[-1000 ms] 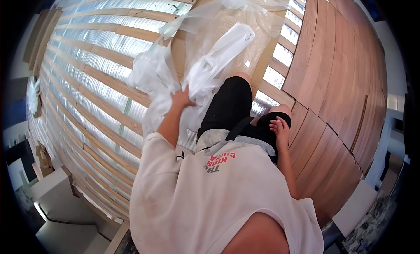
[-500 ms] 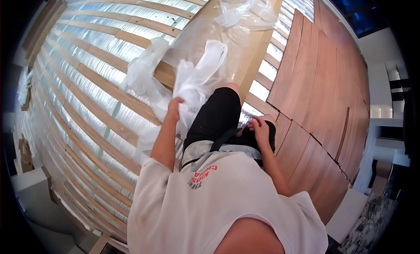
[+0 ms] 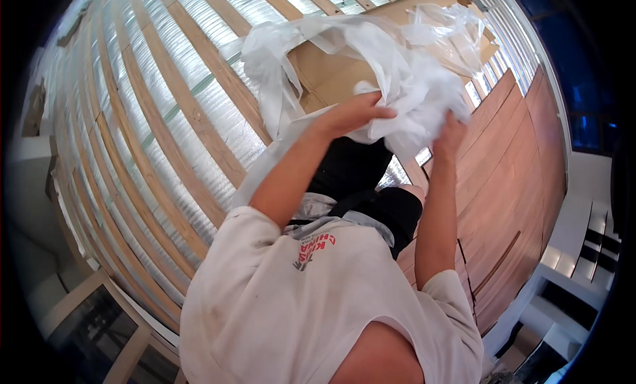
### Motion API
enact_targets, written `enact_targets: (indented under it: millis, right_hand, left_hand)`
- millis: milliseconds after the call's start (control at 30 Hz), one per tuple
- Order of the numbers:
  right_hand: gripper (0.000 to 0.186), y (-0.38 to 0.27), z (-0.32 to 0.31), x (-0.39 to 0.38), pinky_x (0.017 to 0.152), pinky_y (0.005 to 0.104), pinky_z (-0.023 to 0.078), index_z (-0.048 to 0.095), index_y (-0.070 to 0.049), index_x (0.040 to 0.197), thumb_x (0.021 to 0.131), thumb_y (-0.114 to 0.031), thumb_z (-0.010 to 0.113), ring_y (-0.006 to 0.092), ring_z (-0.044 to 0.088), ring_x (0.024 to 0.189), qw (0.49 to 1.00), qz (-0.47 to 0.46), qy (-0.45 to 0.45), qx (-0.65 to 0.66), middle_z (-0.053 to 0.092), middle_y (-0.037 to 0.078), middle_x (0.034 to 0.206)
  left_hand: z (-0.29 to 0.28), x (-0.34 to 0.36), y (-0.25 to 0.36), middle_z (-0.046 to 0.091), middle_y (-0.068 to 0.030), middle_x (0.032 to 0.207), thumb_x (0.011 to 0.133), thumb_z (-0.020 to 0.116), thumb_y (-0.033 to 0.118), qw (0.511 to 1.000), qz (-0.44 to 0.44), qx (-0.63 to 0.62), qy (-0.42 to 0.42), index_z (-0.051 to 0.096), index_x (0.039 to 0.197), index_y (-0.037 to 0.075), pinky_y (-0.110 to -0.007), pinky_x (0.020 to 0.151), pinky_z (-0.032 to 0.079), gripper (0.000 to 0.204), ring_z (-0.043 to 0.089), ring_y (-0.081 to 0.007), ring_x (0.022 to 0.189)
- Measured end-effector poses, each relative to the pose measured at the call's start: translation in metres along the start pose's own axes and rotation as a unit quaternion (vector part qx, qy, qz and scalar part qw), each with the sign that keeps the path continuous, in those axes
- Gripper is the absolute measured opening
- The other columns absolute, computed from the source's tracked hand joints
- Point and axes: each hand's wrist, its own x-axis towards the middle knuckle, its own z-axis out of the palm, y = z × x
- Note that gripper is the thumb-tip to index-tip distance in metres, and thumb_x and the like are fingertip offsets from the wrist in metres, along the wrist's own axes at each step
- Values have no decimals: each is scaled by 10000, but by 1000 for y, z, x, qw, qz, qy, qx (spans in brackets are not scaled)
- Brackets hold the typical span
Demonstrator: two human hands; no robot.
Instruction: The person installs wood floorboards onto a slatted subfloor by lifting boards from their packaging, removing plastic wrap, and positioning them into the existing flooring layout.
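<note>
Bunched white plastic sheeting (image 3: 424, 86), soft and partly see-through, hangs between my two hands in front of my knees. My left hand (image 3: 358, 112) is closed on its near left part, with the thumb showing on top. On the other side my right hand (image 3: 450, 136) grips the bunched edge; its fingertips are partly hidden and blurred. More of the sheeting trails left, past my left forearm. Beneath it shows an open brown cardboard box (image 3: 331, 73), its far end reaching back to the right.
Wooden battens (image 3: 179, 99) run across silvery foil (image 3: 218, 73) on the left. Reddish-brown floorboards (image 3: 503, 179) cover the right side, with a thin dark strip (image 3: 497, 265) on them. Clear crumpled plastic (image 3: 450, 36) lies on the far cardboard. A framed dark panel (image 3: 96, 328) stands at the lower left.
My right hand has risen from my lap and taken hold of the plastic sheeting. My left hand has moved right and forward with it. The view has turned left.
</note>
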Motion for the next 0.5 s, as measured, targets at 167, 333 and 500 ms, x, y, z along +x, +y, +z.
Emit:
enact_targets:
  millis: [167,333,500]
  right_hand:
    - [141,7,-94,-16,726,284,493,600,10,1028,913,-35,529,139,585,844,970,-188,87,130,625,64,978]
    - [192,47,-117,-60,841,326,487,594,45,1088,906,-12,573,199,594,964,983,-114,136,-36,623,108,1072]
    - [277,58,-110,-94,896,321,463,593,41,1132,856,46,579,216,595,995,985,-107,73,-117,629,120,1088]
  left_hand:
    - [-127,-100,-69,556,-122,1314,837,719,233,947,68,159,269,459,1376,12,-341,1019,425,638,526,-235,1202]
    - [-185,-167,-205,255,-258,1483,580,867,360,782,-172,519,299,242,1512,148,-419,1015,432,1142,460,-434,1243]
    - [-176,-117,-198,210,-247,1520,437,907,489,717,-227,597,278,147,1535,194,-505,992,431,1368,377,-434,1322]
